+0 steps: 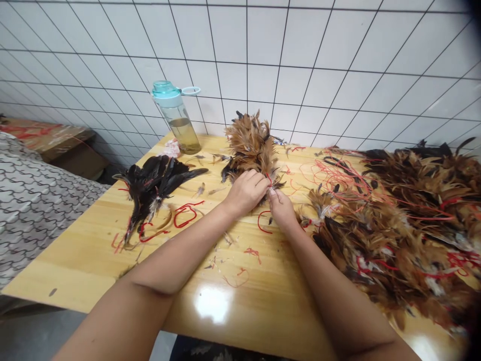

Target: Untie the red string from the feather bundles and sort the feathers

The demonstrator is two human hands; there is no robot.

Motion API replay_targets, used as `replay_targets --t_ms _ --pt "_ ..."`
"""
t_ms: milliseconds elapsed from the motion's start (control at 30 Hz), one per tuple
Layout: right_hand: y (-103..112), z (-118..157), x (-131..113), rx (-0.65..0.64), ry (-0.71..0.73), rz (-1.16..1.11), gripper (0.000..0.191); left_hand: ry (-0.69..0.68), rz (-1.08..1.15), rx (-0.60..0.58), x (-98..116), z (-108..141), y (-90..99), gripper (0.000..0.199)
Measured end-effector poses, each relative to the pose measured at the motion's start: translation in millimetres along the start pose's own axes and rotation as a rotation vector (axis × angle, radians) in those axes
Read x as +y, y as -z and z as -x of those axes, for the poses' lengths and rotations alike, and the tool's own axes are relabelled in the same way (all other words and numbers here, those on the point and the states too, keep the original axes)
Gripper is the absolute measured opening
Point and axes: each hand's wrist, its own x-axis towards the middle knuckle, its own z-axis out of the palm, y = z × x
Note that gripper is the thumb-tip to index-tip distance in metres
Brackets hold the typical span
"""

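Observation:
A brown feather bundle (pixel 250 138) stands up from the table near the wall, fluffy and tipped with some black. My left hand (pixel 247 191) is closed over its lower part, the fingers curled round the feathers. My right hand (pixel 281 206) pinches the bundle's pale base, right beside the left fingertips. A piece of red string (pixel 264 222) curves on the wood just under the hands, and a short bit of red shows above the fingers. The exact spot between both sets of fingertips is hidden.
A bottle (pixel 184 130) with a teal lid stands back left. Black feathers (pixel 150 183) and red string pieces lie at left. Brown feather bundles (pixel 376 235) heap up at right, near tangled red string (pixel 336 175). White tiled wall (pixel 263 40) closes off the table's back.

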Motion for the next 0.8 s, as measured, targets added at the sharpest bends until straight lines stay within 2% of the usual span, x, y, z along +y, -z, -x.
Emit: replay_targets --t_ms 200,400,567,700,800 --pt "12 7 -15 -0.048 -0.031 0.337 0.033 -0.073 -0.089 -0.011 1 -1 4.7 0.023" --pt "17 9 -24 -0.109 -0.117 0.661 0.036 -0.060 -0.096 -0.049 2 -2 1.7 0.023" --pt "18 12 -28 -0.123 -0.052 0.833 0.031 0.032 0.007 -0.099 5 -2 0.0 0.020" --pt "20 15 -30 -0.111 0.026 0.863 0.030 0.139 0.130 -0.127 4 -4 1.4 0.016" --pt "23 15 -30 -0.156 0.053 0.857 0.029 0.263 0.244 -0.152 3 -5 0.4 0.009"
